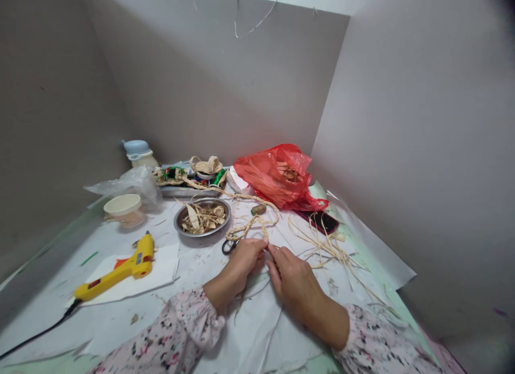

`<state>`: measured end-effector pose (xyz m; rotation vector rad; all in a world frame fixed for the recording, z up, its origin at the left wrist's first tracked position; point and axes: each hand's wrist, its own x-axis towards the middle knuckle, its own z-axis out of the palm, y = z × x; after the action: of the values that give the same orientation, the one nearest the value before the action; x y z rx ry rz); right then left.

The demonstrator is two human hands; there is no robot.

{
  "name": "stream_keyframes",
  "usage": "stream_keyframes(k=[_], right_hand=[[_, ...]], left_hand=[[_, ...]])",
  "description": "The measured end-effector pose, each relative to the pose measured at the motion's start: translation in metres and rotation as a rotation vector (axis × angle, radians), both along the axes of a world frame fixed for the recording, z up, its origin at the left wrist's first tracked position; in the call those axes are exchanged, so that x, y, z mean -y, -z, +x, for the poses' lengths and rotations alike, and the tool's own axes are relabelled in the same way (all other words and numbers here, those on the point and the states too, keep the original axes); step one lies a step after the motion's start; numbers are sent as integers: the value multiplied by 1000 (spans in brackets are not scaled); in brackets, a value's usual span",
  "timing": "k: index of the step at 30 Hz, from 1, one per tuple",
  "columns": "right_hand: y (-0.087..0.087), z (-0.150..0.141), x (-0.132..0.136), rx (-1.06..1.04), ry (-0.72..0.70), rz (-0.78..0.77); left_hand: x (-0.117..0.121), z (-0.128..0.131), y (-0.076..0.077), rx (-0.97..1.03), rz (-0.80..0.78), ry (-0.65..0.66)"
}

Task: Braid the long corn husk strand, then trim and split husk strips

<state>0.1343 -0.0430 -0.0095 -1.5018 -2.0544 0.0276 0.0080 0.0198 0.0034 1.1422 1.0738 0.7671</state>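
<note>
A long straw braid (261,226) runs from between my hands back across the table toward the metal tray. My left hand (246,260) is closed, pinching the near end of the braid between thumb and fingers. Pressed close beside it, my right hand (295,280) is also closed at the same end, its fingertips touching the strands. Behind my left hand the black handle of what look like scissors (229,247) shows in part. A small thread spool (258,209) lies just beyond the braid, and loose straw strands (328,250) spread out to the right.
A yellow glue gun (120,272) lies on folded white paper at left, its cord trailing. A steel bowl (202,234) holds straw scraps. Farther back are a plastic cup (124,210), a tray (189,192) of craft items, a red bag (273,175) and a phone (325,222).
</note>
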Motion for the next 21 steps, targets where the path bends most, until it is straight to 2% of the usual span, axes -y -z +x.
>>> stream_keyframes(k=[6,10,14,17,19,21], right_hand=[[5,-2,1,190,7,99],[-4,2,2,170,-36,78],[-22,12,-2,-5,-65,88],[-29,22,-12,-207,-13,122],[-29,28,-20,-348,-19,38],[-24,32,-27,-492,-49,-152]], left_hand=[[2,-1,-6,158,-42,51],[2,0,-5,149,-46,11],[1,0,-3,133,-4,-19],[2,1,-3,62,25,32],[4,2,-2,3,45,121],[4,3,-1,-56,87,191]])
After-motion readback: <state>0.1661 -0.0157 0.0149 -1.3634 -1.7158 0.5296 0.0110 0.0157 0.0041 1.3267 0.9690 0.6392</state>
